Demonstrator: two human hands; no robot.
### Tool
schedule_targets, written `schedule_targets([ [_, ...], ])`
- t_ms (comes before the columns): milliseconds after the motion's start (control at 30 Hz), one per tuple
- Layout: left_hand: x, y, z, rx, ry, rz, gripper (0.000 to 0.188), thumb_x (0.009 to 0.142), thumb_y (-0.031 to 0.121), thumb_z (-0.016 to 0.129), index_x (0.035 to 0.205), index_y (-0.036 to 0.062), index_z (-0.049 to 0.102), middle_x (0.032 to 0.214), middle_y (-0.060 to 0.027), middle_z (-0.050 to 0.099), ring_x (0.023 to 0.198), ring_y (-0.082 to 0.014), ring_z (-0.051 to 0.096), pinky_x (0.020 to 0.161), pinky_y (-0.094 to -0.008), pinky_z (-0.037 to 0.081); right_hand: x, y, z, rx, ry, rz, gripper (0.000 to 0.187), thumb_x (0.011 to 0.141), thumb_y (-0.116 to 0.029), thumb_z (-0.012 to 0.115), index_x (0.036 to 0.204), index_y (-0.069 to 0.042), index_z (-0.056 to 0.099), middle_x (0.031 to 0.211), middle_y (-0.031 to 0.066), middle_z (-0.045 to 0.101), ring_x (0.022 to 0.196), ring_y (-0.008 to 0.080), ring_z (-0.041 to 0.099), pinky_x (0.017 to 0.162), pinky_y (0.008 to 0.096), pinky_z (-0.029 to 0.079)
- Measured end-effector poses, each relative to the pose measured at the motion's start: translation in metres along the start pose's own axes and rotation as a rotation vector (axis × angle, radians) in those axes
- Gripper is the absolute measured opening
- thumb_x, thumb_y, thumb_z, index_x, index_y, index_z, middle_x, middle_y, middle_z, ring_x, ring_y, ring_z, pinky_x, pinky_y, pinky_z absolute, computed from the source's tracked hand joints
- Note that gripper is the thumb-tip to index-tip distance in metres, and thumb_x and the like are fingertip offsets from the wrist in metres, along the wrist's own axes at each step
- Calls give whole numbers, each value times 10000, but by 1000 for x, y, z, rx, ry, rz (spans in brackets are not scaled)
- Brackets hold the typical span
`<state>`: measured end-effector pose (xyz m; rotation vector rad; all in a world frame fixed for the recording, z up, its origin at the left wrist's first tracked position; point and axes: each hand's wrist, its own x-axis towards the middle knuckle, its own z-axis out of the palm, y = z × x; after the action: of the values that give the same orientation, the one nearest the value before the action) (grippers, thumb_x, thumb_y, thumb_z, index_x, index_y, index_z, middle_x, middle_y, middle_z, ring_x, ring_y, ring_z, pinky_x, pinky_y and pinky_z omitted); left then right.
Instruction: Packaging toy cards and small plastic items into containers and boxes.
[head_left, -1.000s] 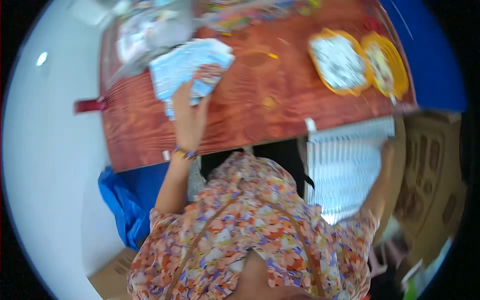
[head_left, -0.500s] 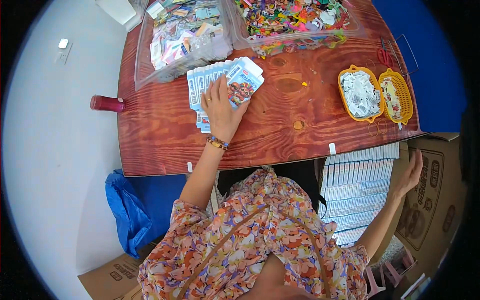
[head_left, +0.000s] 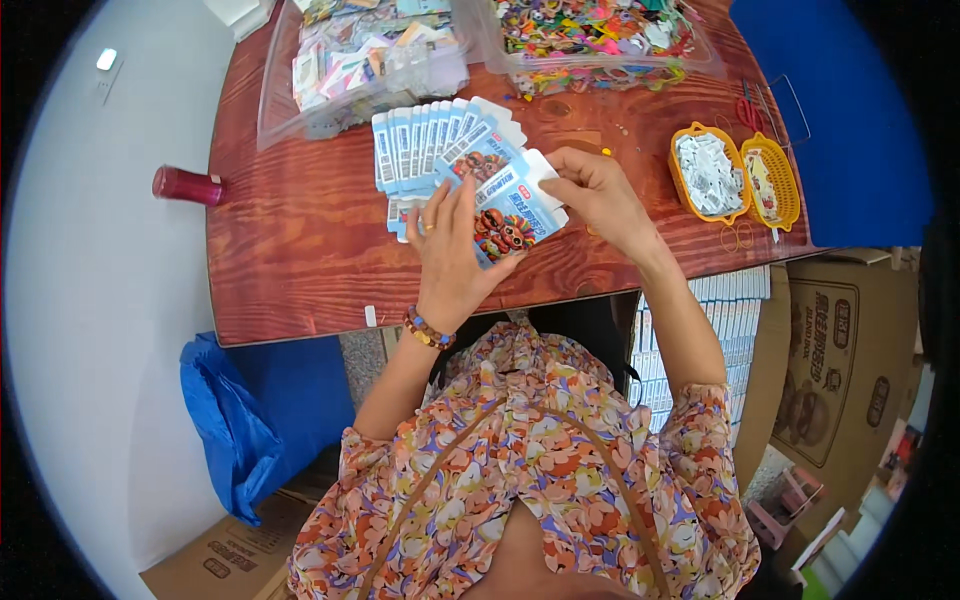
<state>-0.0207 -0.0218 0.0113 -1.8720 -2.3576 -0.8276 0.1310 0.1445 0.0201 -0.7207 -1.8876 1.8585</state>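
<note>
A flat light-blue printed carton point(head_left: 515, 215) with a cartoon picture is held between my two hands, just above the table. My left hand point(head_left: 448, 250) grips its left side, thumb along the lower edge and fingers over the top. At its upper right, my right hand point(head_left: 600, 200) pinches the white end flap between thumb and fingers. Behind the carton, a fanned stack of flattened blue-and-white cartons point(head_left: 415, 145) lies on the wooden table; its right part is covered by the held carton and my left hand.
Two clear plastic bins stand at the back, one with flat packets point(head_left: 370, 60), one with colourful trinkets point(head_left: 600, 40). Yellow baskets point(head_left: 710, 175) hold small white packets and cards. Red scissors point(head_left: 748, 110) lie behind them. Packed boxes fill a cardboard carton point(head_left: 830, 350) lower right.
My right hand has come up from beside the cardboard carton to the table and pinches a carton's flap. My left hand now grips that carton, lifted off the stack.
</note>
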Motion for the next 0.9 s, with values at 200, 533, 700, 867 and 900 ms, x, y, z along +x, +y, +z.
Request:
schedule_targets([
  [200,4,-1,5,-66,-41,53,1063,602,366,888,1437,-29,363,1289,-151,524,1187,-322,502,1041,-489,357,-4,-12,6,-77,4,68,211,954,-78,611,1142,6,655,926,-15,689,807,28,612,700,209,492],
  [533,10,8,17,-374,17,-177,830,658,260,881,1343,39,468,1121,-162,589,1005,-342,616,820,-438,517,-40,6,24,-124,480,-242,340,934,-75,652,1266,-24,603,1212,99,638,1105,159,600,892,294,506],
  [700,13,23,23,-502,-22,-295,725,672,239,882,1269,16,535,1066,-150,658,951,-314,661,801,-393,532,-43,42,39,-360,522,-428,405,867,25,685,1263,-28,619,1211,116,634,1072,175,620,881,296,519],
  [867,4,21,27,-815,-51,-433,556,740,118,836,1225,-9,596,1034,-93,701,878,-134,653,790,-296,531,-40,43,37,-139,418,-395,337,890,31,657,1225,-3,649,1190,118,626,1065,205,624,873,289,516],
  [900,4,18,30,-822,-56,-427,556,740,118,836,1225,-9,596,1034,-93,701,878,-134,653,790,-296,531,-38,45,34,-132,373,-408,316,908,15,642,1223,-4,650,1191,121,626,1085,204,616,893,294,505],
])
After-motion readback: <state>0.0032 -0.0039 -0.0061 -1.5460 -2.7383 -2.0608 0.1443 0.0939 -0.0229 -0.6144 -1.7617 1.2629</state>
